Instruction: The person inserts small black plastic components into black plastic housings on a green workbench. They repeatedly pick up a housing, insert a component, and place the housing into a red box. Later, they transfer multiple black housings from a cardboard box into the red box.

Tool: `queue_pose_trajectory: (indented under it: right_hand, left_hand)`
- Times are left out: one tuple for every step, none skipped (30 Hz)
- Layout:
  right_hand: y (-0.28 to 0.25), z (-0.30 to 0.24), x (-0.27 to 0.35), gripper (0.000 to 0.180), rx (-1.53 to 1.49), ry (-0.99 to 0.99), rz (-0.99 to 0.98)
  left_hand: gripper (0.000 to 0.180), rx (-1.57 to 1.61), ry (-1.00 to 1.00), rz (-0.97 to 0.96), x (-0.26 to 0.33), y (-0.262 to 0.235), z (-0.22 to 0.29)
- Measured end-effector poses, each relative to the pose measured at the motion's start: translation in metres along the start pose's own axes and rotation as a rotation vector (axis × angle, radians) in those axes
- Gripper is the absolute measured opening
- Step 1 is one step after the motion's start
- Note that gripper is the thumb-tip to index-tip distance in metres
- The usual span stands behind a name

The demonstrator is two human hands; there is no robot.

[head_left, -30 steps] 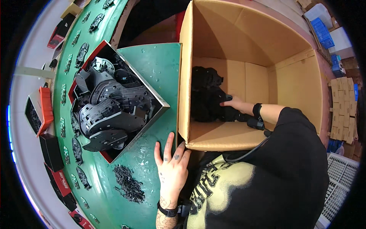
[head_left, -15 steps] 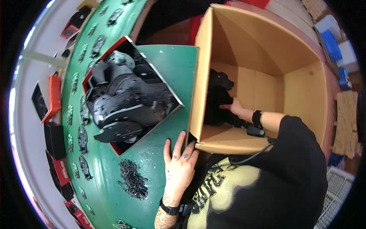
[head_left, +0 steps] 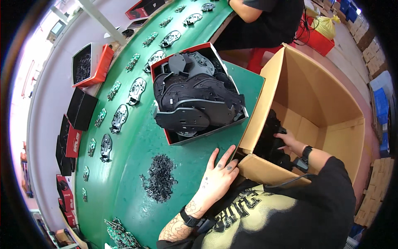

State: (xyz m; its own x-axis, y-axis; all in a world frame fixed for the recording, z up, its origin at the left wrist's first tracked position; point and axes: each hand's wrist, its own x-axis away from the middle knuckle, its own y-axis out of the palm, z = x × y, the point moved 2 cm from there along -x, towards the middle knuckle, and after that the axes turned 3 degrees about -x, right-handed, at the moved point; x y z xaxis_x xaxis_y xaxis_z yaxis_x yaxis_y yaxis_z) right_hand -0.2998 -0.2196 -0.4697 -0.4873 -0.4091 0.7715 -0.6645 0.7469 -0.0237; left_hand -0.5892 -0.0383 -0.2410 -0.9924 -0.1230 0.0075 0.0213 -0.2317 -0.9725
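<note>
Along the far left edge, red and black open trays (head_left: 88, 64) were seen, set beside the green curved table (head_left: 124, 166). A row of small black moulded shells and green circuit boards (head_left: 120, 118) was laid out along the table's length. Nearer the person, a loose heap of small black plastic parts (head_left: 158, 181) was seen on the green surface. Further in, a red-rimmed shallow box piled with flat black plastic housings (head_left: 195, 93) was set on the table, just beside the large open brown cardboard carton (head_left: 319, 95).

The left hand (head_left: 217, 176) was laid flat on the table with its fingers spread apart, the fingertips touching the carton's near corner; nothing was held in it. The right hand (head_left: 288, 141) was reached down inside the carton and was laid on a stack of black plastic pieces (head_left: 269, 143) against the carton's left wall; whether the fingers were closed around a piece could not be told. At the top, another person's dark-sleeved arm (head_left: 265, 12) was seen.
</note>
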Motion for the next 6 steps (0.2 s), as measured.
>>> queue_pose_trajectory:
  right_hand:
    - [-0.014,-0.009,0.004,0.050,0.008,-0.009,0.041]
    - [-0.019,-0.030,0.024,0.048,-0.041,-0.028,0.047]
    - [-0.040,-0.040,0.024,0.051,-0.009,0.015,0.023]
    - [-0.059,-0.049,0.029,0.053,-0.082,-0.050,-0.031]
    - [-0.067,-0.062,0.036,0.056,-0.149,-0.111,-0.104]
    - [-0.066,-0.065,0.034,0.056,-0.144,-0.118,-0.109]
  left_hand:
    - [0.018,-0.004,0.000,0.002,0.000,-0.001,0.000]
    - [0.017,-0.010,-0.002,0.004,0.001,-0.001,-0.001]
    - [0.017,-0.008,0.008,0.009,0.000,-0.002,0.000]
    - [0.017,-0.005,0.024,0.012,-0.002,0.000,-0.001]
    - [0.017,-0.009,0.023,0.011,-0.001,0.000,-0.001]
    - [0.017,-0.012,0.018,0.018,0.000,0.000,-0.001]
